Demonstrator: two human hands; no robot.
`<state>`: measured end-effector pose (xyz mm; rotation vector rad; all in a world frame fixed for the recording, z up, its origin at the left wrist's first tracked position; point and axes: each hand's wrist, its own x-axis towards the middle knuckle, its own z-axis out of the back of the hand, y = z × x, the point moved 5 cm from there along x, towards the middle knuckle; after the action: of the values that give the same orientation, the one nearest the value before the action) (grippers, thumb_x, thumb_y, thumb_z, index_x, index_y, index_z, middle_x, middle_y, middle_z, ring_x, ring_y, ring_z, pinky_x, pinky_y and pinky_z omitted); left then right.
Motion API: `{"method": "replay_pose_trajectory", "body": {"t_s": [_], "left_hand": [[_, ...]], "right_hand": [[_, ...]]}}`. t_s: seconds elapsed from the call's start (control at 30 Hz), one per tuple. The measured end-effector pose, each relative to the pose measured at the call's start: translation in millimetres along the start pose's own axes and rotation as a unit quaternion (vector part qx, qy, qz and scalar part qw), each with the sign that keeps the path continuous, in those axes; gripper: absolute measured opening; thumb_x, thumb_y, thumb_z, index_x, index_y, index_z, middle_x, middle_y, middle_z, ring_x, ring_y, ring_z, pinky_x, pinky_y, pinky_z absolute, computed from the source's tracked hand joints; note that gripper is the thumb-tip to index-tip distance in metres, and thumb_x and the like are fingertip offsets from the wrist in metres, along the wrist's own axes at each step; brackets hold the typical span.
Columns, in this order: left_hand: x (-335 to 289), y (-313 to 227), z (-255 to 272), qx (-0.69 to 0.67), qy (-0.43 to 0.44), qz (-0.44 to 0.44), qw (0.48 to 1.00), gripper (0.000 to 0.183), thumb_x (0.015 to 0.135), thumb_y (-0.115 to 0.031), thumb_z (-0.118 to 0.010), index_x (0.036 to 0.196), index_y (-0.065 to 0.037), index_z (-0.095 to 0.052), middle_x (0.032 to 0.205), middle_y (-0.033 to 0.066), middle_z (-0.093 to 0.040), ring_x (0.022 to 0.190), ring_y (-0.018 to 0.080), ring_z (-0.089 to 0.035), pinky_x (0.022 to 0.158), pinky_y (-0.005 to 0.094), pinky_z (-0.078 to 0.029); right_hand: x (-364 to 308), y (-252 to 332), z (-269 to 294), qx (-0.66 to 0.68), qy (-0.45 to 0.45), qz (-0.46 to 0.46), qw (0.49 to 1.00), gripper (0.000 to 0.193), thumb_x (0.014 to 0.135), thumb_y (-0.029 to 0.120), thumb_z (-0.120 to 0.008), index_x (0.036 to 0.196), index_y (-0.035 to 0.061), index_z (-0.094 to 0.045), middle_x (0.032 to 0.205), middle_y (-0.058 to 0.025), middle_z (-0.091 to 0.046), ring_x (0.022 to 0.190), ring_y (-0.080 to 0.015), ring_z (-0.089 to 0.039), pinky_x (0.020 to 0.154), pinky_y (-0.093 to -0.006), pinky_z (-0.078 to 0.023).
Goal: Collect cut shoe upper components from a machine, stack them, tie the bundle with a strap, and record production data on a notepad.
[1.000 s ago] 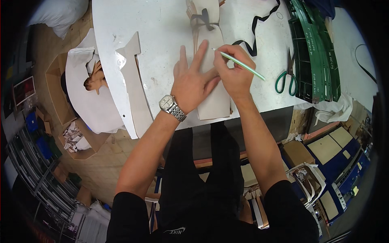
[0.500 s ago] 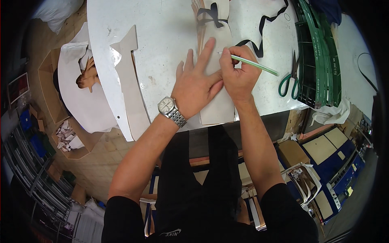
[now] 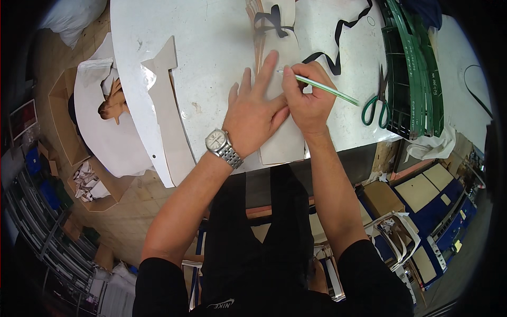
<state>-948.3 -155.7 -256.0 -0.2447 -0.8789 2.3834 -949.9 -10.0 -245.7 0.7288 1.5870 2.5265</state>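
A bundle of long beige pieces (image 3: 281,149), leather or fabric by its look, lies on the white table in front of me. Near its far end a black ribbon (image 3: 274,24) is tied around it. My left hand (image 3: 254,108) presses flat on the bundle with fingers spread. In my right hand (image 3: 311,100) is a green-and-white pen (image 3: 331,91), gripped between thumb and fingers. The pen's tip meets the bundle's top piece just right of my left index finger. My right hand rests against the left thumb.
Green-handled scissors (image 3: 376,109) lie at the right, beside a row of green templates (image 3: 414,79). A loose black ribbon (image 3: 338,45) curls behind my right hand. On the left lies another long beige piece (image 3: 171,111). Cardboard boxes (image 3: 68,119) stand left of the table.
My right hand and the pen have shifted slightly left along the bundle. The left hand stays pressed in place, and the whole view has moved a little.
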Motion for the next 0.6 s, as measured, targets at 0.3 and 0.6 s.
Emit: {"method": "replay_pose_trajectory", "body": {"t_s": [0.3, 0.6], "left_hand": [[1.1, -3.1, -0.1, -0.009, -0.035, -0.012, 0.999, 0.038, 0.096, -0.035, -0.074, 0.133, -0.032, -0.073, 0.178, 0.0114, -0.018, 0.137, 0.0664, -0.045, 0.104, 0.0699, -0.045], [-0.2, 1.1, -1.1, 0.004, -0.018, -0.016, 1.000, 0.033, 0.093, -0.032, -0.075, 0.125, -0.024, -0.077, 0.178, 0.0111, -0.018, 0.136, 0.0686, -0.044, 0.101, 0.0656, -0.047]], "right_hand": [[-10.0, 3.2, 17.1, -0.094, -0.109, 0.008, 0.990, 0.009, 0.086, 0.002, -0.080, 0.088, 0.0015, -0.071, 0.075, -0.0052, -0.059, 0.061, -0.0140, -0.054, 0.054, -0.0296, -0.043], [-9.6, 8.0, 4.6, -0.062, 0.003, 0.045, 0.997, 0.010, 0.083, 0.002, -0.083, 0.087, 0.0020, -0.073, 0.076, -0.0048, -0.059, 0.064, -0.0167, -0.054, 0.056, -0.0298, -0.043]]}}
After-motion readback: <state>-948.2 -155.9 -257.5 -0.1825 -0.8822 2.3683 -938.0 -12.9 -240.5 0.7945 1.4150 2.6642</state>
